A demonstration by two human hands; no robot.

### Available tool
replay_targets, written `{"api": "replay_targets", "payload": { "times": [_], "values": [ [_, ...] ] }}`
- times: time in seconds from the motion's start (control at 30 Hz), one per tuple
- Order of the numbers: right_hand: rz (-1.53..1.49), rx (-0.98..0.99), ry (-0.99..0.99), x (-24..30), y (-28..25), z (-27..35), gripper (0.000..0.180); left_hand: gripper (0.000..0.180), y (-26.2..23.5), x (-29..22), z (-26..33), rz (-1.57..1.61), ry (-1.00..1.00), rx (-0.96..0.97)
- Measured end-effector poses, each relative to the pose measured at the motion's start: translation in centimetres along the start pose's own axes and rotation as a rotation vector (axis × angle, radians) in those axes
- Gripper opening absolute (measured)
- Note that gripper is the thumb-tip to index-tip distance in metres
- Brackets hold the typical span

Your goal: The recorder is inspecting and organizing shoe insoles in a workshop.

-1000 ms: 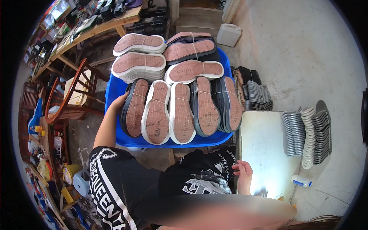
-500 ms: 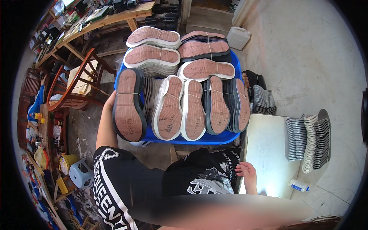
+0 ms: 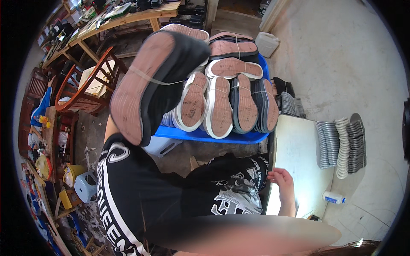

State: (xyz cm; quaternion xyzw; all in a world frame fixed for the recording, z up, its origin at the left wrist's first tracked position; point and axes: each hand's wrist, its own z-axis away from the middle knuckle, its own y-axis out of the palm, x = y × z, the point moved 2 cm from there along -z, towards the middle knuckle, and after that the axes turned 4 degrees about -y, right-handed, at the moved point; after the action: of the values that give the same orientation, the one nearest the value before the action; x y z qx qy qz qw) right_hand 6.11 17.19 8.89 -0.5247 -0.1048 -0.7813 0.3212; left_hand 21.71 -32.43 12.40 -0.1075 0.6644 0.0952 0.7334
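Observation:
A thick bundle of shoe soles [image 3: 141,87], pink-brown on top with dark edges and tied by a pale band, is raised and tilted above the left side of a blue tub [image 3: 200,135]. My left forearm [image 3: 109,129] runs up behind it. The bundle hides my left hand, which is bearing it up. More banded sole bundles lie in the tub, such as a white-edged bundle [image 3: 220,104] and a dark-edged bundle [image 3: 245,104]. My right hand [image 3: 282,181] hovers by the left edge of a white-topped table [image 3: 305,149], its fingers loosely bent and apart, holding nothing.
Rows of grey and white soles [image 3: 342,147] stand right of the white table, near a white bottle [image 3: 333,197]. More stacked soles [image 3: 292,104] sit behind it. A wooden chair [image 3: 92,83] and a blue stool [image 3: 86,187] are at left; a white jug [image 3: 267,44] stands at the back.
The dark-edged bundle at the tub's left has come up out of its place toward me, tilting. My right hand stays by the table edge, its fingers slightly more gathered.

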Motion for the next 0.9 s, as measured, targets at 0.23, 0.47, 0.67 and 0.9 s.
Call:
{"api": "replay_targets", "payload": {
  "times": [0.23, 0.47, 0.67, 0.9],
  "values": [
    [-0.240, 0.195, -0.392, 7.2, 5.9, 4.0, 0.046, 0.050, 18.4, -14.1, -8.1, -0.069, 0.145, 0.330],
    [-0.498, -0.170, -0.739, 7.8, 4.8, 6.7, 0.089, 0.050, 36.8, -7.8, -16.5, 0.188, -0.158, 0.722],
    [-0.612, -0.612, -0.556, 2.4, -0.4, 10.1, 0.094, 0.057, 49.4, -2.8, -14.8, 0.248, -0.422, 1.077],
    [0.320, -0.785, -0.333, 4.5, -2.9, 15.5, 0.098, 0.054, 56.6, 4.0, -15.8, 0.368, -0.421, 1.203]
  ]
}}
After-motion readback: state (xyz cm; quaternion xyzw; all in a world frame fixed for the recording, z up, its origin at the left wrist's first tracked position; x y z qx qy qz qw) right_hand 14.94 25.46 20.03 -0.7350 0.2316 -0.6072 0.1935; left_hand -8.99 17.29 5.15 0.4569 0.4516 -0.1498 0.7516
